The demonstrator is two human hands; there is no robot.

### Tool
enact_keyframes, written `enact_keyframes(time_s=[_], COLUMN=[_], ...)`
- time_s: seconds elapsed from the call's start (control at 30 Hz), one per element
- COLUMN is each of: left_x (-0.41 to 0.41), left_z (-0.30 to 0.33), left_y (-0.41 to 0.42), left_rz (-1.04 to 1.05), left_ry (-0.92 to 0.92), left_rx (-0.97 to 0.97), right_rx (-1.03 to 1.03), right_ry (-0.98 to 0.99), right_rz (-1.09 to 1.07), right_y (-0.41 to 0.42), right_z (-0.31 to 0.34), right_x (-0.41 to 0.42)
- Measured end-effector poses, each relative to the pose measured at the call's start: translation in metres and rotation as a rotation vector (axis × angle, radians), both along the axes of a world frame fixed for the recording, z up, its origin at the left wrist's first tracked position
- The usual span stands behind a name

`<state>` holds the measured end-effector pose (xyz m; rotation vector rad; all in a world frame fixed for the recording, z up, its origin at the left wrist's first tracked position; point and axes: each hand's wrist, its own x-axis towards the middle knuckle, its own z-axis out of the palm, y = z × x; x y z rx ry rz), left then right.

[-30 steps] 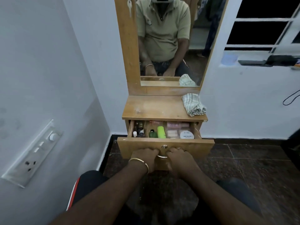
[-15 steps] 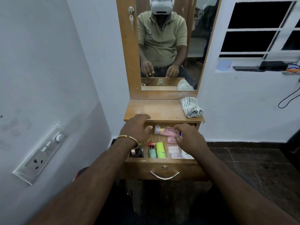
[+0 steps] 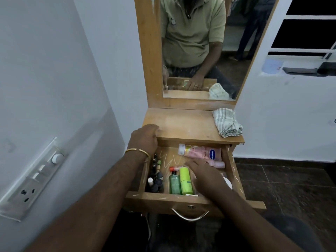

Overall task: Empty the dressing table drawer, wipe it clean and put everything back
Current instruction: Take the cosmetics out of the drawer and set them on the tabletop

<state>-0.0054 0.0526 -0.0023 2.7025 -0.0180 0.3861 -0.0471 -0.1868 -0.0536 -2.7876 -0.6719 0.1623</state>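
We see the drawer (image 3: pixel 181 199) pulled out, full. Our left hand (image 3: pixel 144 138) rests curled, empty, on the tabletop (image 3: pixel 185 124) edge; our right hand (image 3: pixel 205 176), fingers spread, hovers over bottles beside the green bottle (image 3: pixel 185 180), pink tube (image 3: pixel 200 151) just beyond.

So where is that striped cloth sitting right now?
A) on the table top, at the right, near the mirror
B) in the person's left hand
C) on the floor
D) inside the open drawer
A: the striped cloth lies bunched on the right end of the table top, above the open drawer, and neither hand touches it.
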Motion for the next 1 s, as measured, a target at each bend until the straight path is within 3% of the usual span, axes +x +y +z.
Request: enact_keyframes(time_s=[0.43,0.73,1.0], left_x=[0.012,0.011,0.018], left_z=[-0.006,-0.012,-0.015], left_y=[0.012,0.012,0.02], left_rz=[-0.014,-0.005,-0.039], left_ry=[0.051,-0.003,-0.052], left_rx=[0.076,0.025,0.001], right_rx=[-0.131,-0.019,0.157], right_ry=[0.004,0.026,-0.069], right_rz=[0.071,0.062,0.18], right_y=[0.0,0.005,0.076], right_z=[-0.013,-0.001,0.026], right_x=[-0.02,-0.014,0.032])
